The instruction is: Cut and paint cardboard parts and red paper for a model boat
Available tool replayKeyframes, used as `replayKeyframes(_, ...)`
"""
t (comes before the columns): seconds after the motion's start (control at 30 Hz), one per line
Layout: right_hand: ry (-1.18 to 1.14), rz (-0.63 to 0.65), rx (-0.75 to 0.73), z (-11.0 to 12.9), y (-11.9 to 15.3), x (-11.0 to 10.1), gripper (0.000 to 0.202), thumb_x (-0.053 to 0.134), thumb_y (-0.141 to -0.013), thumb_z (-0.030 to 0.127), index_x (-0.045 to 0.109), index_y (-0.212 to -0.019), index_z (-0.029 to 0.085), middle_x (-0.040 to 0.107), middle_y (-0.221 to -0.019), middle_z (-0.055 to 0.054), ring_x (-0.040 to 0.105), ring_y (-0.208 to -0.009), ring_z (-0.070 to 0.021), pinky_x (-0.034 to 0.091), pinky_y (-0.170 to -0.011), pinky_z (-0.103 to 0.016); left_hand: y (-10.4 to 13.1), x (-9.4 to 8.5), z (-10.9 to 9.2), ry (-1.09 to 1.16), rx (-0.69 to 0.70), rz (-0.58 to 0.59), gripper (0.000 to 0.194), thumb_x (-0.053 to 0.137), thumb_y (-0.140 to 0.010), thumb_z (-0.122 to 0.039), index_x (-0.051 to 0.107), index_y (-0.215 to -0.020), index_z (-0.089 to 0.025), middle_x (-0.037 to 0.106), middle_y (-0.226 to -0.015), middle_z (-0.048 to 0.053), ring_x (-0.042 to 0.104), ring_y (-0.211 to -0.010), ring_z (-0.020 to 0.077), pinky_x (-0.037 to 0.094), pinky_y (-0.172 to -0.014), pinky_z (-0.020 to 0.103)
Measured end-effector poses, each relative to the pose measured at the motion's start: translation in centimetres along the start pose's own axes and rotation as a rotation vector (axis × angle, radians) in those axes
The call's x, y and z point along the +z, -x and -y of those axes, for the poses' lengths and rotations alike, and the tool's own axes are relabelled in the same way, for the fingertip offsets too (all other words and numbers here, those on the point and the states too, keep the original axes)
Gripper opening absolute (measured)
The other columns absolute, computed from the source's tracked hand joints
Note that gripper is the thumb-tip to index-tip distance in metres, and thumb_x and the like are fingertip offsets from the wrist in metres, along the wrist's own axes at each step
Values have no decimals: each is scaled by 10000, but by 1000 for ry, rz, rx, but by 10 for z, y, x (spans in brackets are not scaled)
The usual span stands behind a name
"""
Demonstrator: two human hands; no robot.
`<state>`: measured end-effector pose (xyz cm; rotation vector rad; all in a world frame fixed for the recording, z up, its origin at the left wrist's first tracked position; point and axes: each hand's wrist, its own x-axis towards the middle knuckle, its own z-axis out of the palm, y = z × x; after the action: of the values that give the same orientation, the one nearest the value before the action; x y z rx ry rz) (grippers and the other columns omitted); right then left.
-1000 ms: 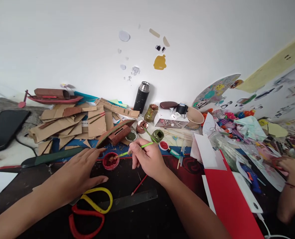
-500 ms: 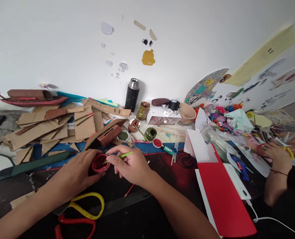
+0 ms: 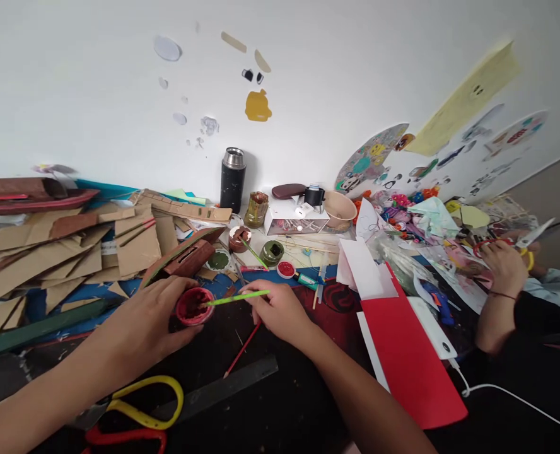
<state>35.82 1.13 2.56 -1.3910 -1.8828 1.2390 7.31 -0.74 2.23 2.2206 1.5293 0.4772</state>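
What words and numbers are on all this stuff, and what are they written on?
I can't read any words or numbers for sure.
Green-blue tube: its label is too small to read.
Oval wall sticker: red marks like letters, too blurred.
Pale scrap among the cardboard: faint marks, too small.
Dark mat: a red swirly sign, no words I can read.

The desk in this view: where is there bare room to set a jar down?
The largest bare patch is the black mat between the ruler and the right forearm. A narrower one lies between that forearm and the red card. It is crowded on the left with cardboard and beyond the right hand with paint pots.
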Motion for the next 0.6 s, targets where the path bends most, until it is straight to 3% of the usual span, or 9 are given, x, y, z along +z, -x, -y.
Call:
replayKeyframes(0.07, 102, -37, 31, -5, -7, -12, 270, 597, -1096, 308, 809, -1216, 190, 668, -586, 42, 648, -595, -158, 485, -710, -257, -17, 1, -15, 3, 51, 24, 423, 660, -910, -530, 639, -1223, -247, 769, -1319, 131, 727, -1230, 376, 555, -1056, 484)
replayKeyframes(0.23, 282, -70, 111, -10, -23, -34, 376, 512, -1131, 269, 749, -1398, 151, 692, -584, 14, 744, -750, -213, 509, -811, -273, -55, 6, -44, -42, 10, 130, 327, 605, -913, -490, 600, -1120, -237, 767, -1174, 136, 763, -1097, 370, 570, -938, 464)
replayKeyframes(0.37, 363, -59, 122, -16, -27, -43, 367, 508, -1127, 279, 780, -1327, 136, 716, -592, -17, 787, -938, -244, 507, -934, -279, -69, 10, -53, -74, 1, 176, 354, 591, -914, -503, 594, -1131, -223, 746, -1194, 154, 762, -1091, 398, 563, -914, 492)
replayKeyframes(0.6, 326, -83, 163, -27, -38, -52, 381, 497, -1124, 271, 735, -1392, 141, 704, -573, 11, 749, -720, -212, 515, -804, -257, -79, 22, -53, -72, 16, 165, 354, 613, -892, -499, 589, -1130, -239, 745, -1198, 148, 761, -1099, 396, 567, -918, 478)
